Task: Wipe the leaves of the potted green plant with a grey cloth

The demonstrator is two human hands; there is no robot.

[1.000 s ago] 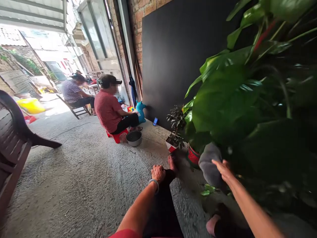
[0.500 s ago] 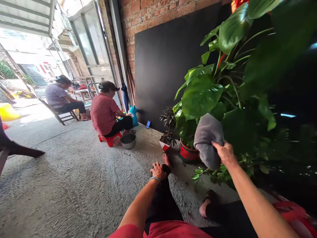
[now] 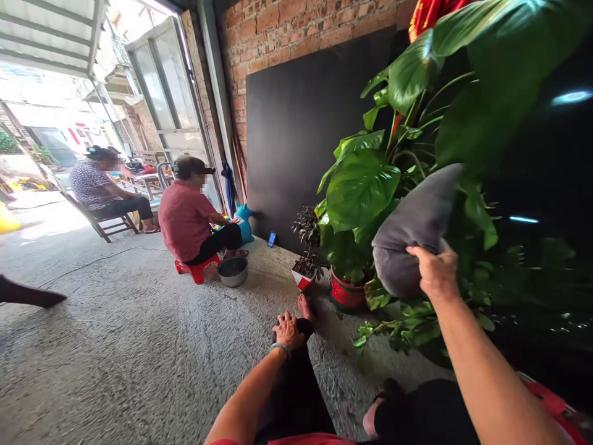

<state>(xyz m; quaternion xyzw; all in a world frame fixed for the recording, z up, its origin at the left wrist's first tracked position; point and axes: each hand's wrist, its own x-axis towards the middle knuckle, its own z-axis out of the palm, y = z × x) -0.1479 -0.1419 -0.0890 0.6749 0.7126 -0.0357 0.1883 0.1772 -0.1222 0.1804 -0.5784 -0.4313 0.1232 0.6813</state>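
Observation:
My right hand point(image 3: 438, 271) is raised on the right, its thumb and fingers closed on a plush-looking grey cloth point(image 3: 401, 247). The cloth fans out, one corner pointing up to the right and a rounded fold hanging below my thumb. Just behind it are the broad green leaves of a large potted plant point(image 3: 364, 188); I cannot tell whether the cloth touches them. My left hand point(image 3: 288, 332), with a bracelet at the wrist, lies on my knee with its fingers spread and holds nothing.
A red pot point(image 3: 345, 295) and a small potted plant point(image 3: 303, 281) stand ahead against a black panel point(image 3: 296, 136). Left of them are a metal basin point(image 3: 232, 272), a person on a red stool point(image 3: 197, 266), a blue toy animal point(image 3: 244, 222) and another person on a wooden chair point(image 3: 104, 222).
My right hand has moved slightly to the right and up, and the cloth has swung out, its upper corner now pointing right. My left hand stays on my knee. The view has shifted a little.

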